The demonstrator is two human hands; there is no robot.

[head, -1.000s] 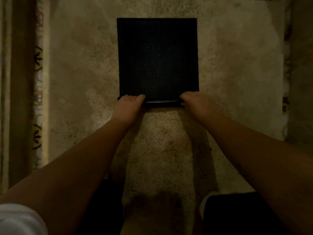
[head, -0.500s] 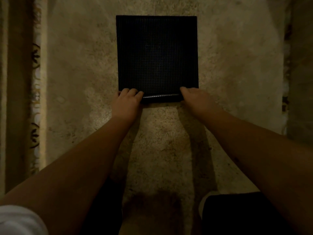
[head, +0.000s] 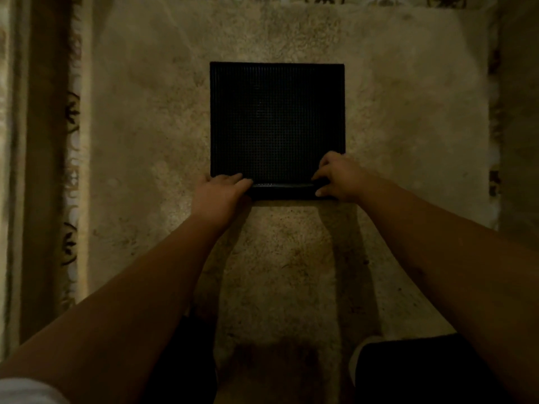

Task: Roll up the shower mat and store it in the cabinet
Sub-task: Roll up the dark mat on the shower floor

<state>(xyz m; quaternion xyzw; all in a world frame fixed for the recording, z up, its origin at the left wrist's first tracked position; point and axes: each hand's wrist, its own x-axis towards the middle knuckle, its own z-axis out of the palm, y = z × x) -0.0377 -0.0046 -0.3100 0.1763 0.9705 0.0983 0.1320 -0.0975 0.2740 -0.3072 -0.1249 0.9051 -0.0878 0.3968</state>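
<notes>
Sleeve: a white sleeve (head: 26, 390) shows at the lower left corner, at the near end of the left arm.
Legs: dark-clothed legs (head: 423, 371) sit at the bottom edge, between and below the forearms.
Floor: mottled beige stone floor (head: 280, 272), dimly lit, with shadows of both arms falling on it.
Left hand: left hand (head: 220, 191) palm down on the near left end of the roll, fingers curled over it; grip closed on the mat.
Right hand: right hand (head: 339, 177) on the near right end, fingers bent over the top and thumb at the near side; grip closed on the mat.
Shower mat: black gridded shower mat (head: 277, 121) lies flat on the floor ahead of the hands; its near edge is turned into a low roll (head: 283, 191) spanning hand to hand.
Border: patterned tile border (head: 71, 170) runs along the left side and the far edge.
</notes>
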